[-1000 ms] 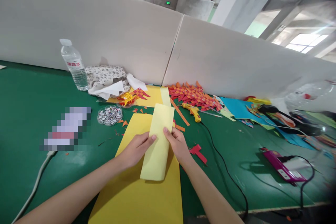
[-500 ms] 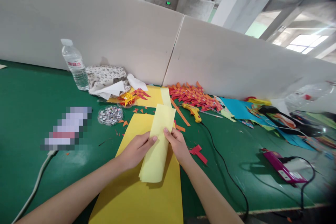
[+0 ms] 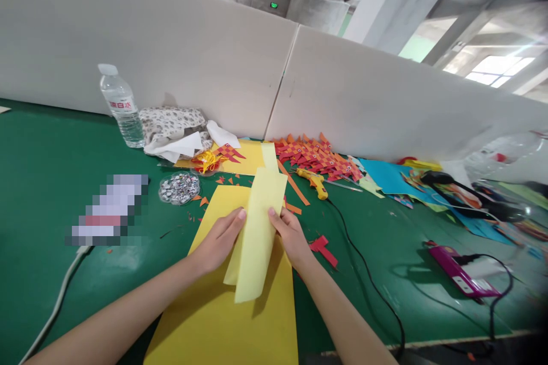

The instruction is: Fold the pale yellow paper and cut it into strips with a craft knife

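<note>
Holding pale yellow paper (image 3: 259, 239) between left hand (image 3: 220, 242) and right hand (image 3: 294, 239), just above yellow sheet (image 3: 231, 333); pinching its left side with left hand, thumb uppermost; pinching its right side with right hand, thumb likewise on top; gripping firmly enough with both, by the look of it. Judging progress: folded over lengthwise into layers, so probably early on; not pressed flat yet, with layers splayed apart at the near end, below left hand; showing no cuts or glue; can't tell what else remains. Pointing far end forward, past both sets of fingertips (image 3: 272, 213); running long axis near to far, leaning slightly right at the far end. Going outward: yellow sheet flat on green tabletop (image 3: 428, 308), under both hands; red strips (image 3: 327, 254) just right of right hand; glue gun (image 3: 315, 181) ahead of right hand, with pile of orange-and-red woven fish (image 3: 314, 155) beyond; orange scraps (image 3: 204, 201) ahead of left hand, then dish of googly eyes (image 3: 180, 187) farther left; water bottle (image 3: 123, 105) past that.
</note>
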Tool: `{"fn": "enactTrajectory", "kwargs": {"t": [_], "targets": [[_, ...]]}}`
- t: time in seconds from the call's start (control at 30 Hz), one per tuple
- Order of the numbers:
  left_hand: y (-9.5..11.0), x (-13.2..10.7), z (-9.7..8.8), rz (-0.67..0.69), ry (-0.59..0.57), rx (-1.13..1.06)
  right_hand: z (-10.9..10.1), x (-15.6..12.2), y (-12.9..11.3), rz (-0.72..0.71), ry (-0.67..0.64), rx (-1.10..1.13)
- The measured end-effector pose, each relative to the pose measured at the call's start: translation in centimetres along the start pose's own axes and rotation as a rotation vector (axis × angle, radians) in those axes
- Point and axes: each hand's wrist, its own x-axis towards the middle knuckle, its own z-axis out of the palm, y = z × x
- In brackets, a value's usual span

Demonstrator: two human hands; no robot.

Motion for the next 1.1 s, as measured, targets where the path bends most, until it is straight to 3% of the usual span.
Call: {"fn": "enactTrajectory", "kwargs": {"t": [0.23, 0.37, 0.8, 1.1], "targets": [[-0.32, 0.06, 0.08, -0.099, 0.066, -0.136, 0.43, -0.48, -0.55, 0.044, -0.057, 0.037], [-0.17, 0.02, 0.15, -0.08, 0.089, -0.107, 0.39, -0.44, -0.41, 0.055, -0.052, 0.035], [-0.57, 0.22, 0.04, -0.041, 0.034, -0.129, 0.17, -0.21, 0.16, 0.049, -0.055, 0.046], [-0.71, 0.07, 0.0, -0.089, -0.015, -0.156, 0.32, -0.71, -0.29, 0.087, -0.18, 0.03]]}}
